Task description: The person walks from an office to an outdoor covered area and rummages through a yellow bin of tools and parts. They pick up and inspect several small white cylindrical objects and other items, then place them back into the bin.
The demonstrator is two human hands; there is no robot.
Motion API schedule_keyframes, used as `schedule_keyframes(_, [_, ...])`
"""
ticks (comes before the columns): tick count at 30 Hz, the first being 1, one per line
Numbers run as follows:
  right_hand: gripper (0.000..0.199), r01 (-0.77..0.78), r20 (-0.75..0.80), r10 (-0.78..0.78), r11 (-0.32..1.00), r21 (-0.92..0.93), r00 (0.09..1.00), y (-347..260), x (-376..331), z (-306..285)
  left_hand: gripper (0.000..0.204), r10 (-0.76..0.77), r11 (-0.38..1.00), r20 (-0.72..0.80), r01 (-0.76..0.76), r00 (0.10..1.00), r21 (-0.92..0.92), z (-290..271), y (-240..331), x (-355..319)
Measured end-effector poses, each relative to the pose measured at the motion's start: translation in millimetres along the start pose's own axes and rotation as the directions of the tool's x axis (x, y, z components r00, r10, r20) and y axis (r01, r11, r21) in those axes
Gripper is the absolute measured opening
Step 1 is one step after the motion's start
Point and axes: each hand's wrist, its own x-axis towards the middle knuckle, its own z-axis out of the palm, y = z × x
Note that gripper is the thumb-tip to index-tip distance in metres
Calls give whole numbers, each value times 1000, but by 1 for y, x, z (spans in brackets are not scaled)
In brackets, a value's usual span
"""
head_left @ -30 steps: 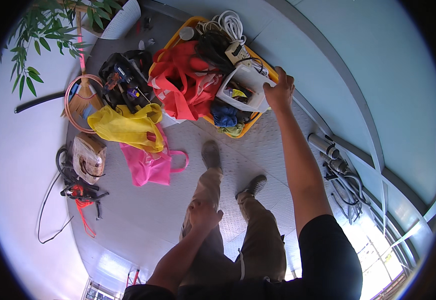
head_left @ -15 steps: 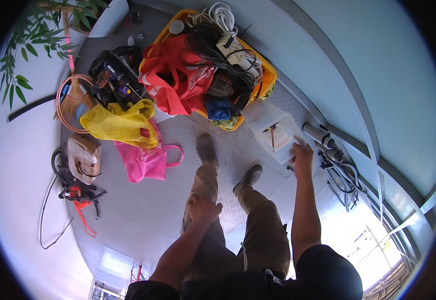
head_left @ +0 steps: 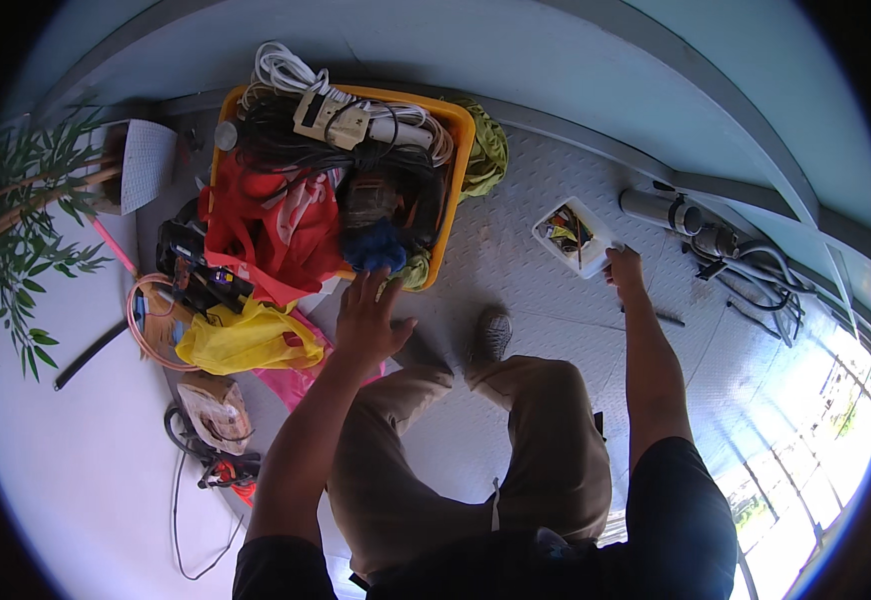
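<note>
My right hand [head_left: 624,268] grips the near right rim of a small white plastic container [head_left: 548,238], which has several small tools and loose bits in it. The container is at floor level or just above; I cannot tell if it touches. With fingers spread, my left hand [head_left: 366,325] reaches to the near edge of a yellow crate [head_left: 453,190]. Its fingertips are close to a dark blue bundle [head_left: 373,246]; contact is unclear. The crate holds a red bag [head_left: 274,235], a coiled white cable [head_left: 288,68], a power strip [head_left: 332,118] and black cables [head_left: 281,135].
Left of the crate lie a yellow bag [head_left: 246,340], a copper coil [head_left: 134,318] and a plastic-wrapped package [head_left: 218,412]. A potted plant [head_left: 134,165] stands at the far left. Grey hoses [head_left: 771,268] and a metal cylinder [head_left: 656,210] lie along the right wall. A green cloth bundle [head_left: 486,150] adjoins the crate.
My left hand has moved from over my left leg forward to the crate, its fingers spreading. The white container, still in my right hand, is lower and more upright. My legs are more bent.
</note>
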Motion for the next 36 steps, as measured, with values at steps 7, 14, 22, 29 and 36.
schedule_keyframes(7, [32, 133, -98, -133, 991, -5, 986, 10, 62, 27, 60, 200, 975, -111, -187, 973, 116, 81, -24, 74])
schedule_keyframes(14, [30, 528, -105, -719, 593, -608, 687, 69, 151, 31, 47, 227, 973, -275, -206, 934, 102, 93, -31, 67])
schedule_keyframes(22, [43, 246, -85, -300, 888, -389, 950, 27, 111, 26, 42, 241, 971, -379, -224, 894, 88, 93, -31, 64])
schedule_keyframes(29, [72, 680, -92, -837, 498, -537, 540, -141, 5, 32, 49, 140, 989, -482, -94, 865, 118, 84, -38, 64])
schedule_keyframes(36, [112, 936, 478, -852, 38, -350, 213, -296, -105, 273, 50, -24, 998, -490, 47, 871, 35, 90, -46, 67])
